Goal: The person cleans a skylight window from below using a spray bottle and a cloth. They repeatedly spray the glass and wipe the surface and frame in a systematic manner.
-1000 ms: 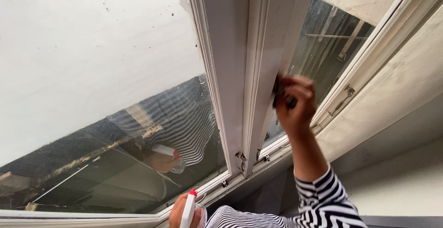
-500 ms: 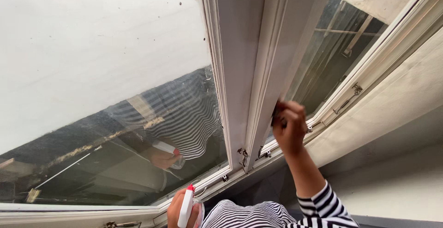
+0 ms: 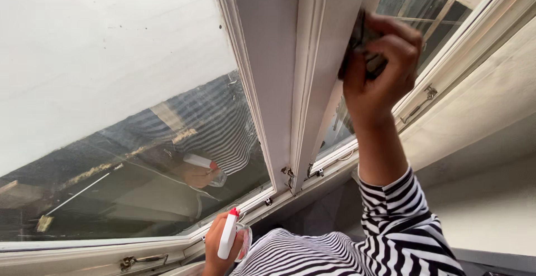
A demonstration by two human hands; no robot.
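My right hand (image 3: 379, 72) is raised against the white centre post of the window frame (image 3: 290, 80) and grips a small dark cloth (image 3: 363, 47) pressed to the post's right edge. Low at the bottom of the view, my left hand (image 3: 215, 248) holds a white spray bottle (image 3: 228, 237) with a red nozzle, upright and close to my chest. Both arms wear black-and-white striped sleeves. The left glass pane (image 3: 111, 114) reflects my striped shirt and the bottle.
A metal stay latch (image 3: 416, 105) hangs on the right frame, and another latch (image 3: 139, 260) lies on the lower left sill. Small hinges sit at the post's base (image 3: 287, 175). A pale wall (image 3: 491, 209) runs along the right.
My right hand slid down the post to near its base, then rose well up it with the cloth. The left hand with the bottle stayed low.
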